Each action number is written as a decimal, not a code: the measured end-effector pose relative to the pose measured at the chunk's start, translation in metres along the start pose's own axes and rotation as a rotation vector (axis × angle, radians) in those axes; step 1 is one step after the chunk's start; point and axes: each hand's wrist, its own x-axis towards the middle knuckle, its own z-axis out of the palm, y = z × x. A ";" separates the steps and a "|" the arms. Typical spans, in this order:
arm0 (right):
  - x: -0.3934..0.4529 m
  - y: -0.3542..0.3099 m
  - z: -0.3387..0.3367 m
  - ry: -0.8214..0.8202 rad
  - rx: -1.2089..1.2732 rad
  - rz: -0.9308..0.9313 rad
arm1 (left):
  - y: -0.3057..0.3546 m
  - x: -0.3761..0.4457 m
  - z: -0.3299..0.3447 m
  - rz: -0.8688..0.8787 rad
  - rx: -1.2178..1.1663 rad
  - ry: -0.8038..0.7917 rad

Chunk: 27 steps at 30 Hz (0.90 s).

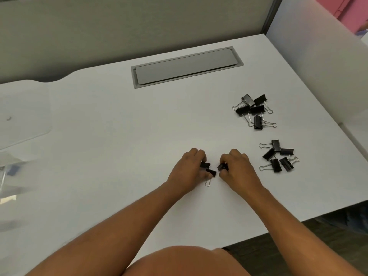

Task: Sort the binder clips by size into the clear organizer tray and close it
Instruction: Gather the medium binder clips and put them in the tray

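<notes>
On the white desk (pixel 119 136), my left hand (pixel 190 168) curls its fingers round small black binder clips (pixel 208 169) near the middle. My right hand (pixel 237 166) pinches another small black clip (pixel 222 166) just to the right of them. A pile of several large black clips (pixel 253 111) lies at the far right. A second pile of several medium clips (pixel 278 156) lies nearer, to the right of my right hand. The clear organizer tray (pixel 23 112) lies at the left edge, faint against the desk.
A grey cable hatch (pixel 185 66) is set into the desk at the back. A clear plastic bag (pixel 10 172) lies at the near left. A grey partition stands behind, a white one at the right. The desk's front edge runs near my arms.
</notes>
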 end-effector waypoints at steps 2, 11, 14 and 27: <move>0.001 0.003 0.000 0.097 0.230 0.074 | -0.002 -0.002 -0.005 -0.056 -0.063 0.007; -0.019 -0.035 -0.016 -0.003 1.774 0.522 | -0.016 -0.029 -0.029 -0.410 -0.873 0.191; -0.035 -0.065 -0.015 -0.150 1.751 0.517 | -0.019 -0.061 -0.050 -0.458 -1.220 0.128; -0.069 -0.259 0.043 -0.545 0.937 0.000 | -0.098 -0.207 -0.123 -0.473 -1.138 0.328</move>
